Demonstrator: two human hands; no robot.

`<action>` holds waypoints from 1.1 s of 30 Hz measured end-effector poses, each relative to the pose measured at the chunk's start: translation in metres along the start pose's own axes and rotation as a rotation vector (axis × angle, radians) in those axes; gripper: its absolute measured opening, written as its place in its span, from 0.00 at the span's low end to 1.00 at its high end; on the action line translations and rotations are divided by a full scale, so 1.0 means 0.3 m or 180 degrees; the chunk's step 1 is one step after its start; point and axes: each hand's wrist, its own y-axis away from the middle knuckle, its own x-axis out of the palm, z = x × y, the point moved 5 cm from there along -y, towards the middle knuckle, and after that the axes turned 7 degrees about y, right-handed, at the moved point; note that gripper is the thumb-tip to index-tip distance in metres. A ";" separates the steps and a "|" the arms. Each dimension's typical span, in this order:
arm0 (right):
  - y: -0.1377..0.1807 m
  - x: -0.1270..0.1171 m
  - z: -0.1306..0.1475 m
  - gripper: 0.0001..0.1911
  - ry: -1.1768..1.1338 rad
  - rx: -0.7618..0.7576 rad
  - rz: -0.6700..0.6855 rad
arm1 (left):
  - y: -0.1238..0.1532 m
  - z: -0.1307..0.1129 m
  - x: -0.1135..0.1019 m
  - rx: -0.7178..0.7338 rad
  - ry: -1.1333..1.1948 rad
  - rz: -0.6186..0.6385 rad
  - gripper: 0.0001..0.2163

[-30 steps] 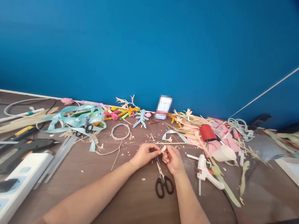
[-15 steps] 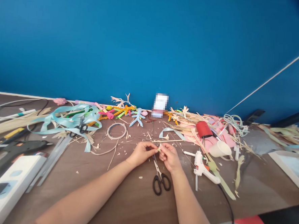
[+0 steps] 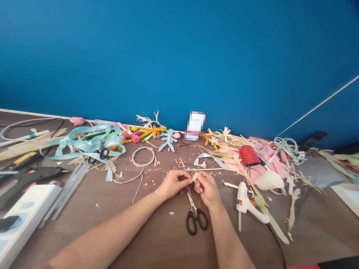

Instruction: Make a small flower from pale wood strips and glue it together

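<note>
Both hands were mid-fold on a tiny straw piece — left hand and right hand pinching it together above the scissors. Next move probably needed a gentle twist, not force.

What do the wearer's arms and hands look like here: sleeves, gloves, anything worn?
Both forearms are bare up to the frame edge, with no sleeves in view. The left hand and right hand are ungloved; no rings, watch or bands are visible on fingers or wrists.
</note>
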 end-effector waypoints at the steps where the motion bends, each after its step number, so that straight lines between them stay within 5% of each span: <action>1: 0.000 0.001 0.002 0.08 0.0012 0.0003 0.0012 | 0.000 0.002 -0.001 -0.0009 0.0022 -0.0011 0.09; 19: 0.007 0.002 0.008 0.10 0.0057 0.0144 -0.0217 | 0.017 -0.027 0.008 0.0062 -0.0218 0.0138 0.09; 33: 0.009 0.022 0.009 0.07 0.0107 -0.0024 -0.0008 | 0.000 -0.003 -0.020 -0.0059 0.0063 -0.0138 0.07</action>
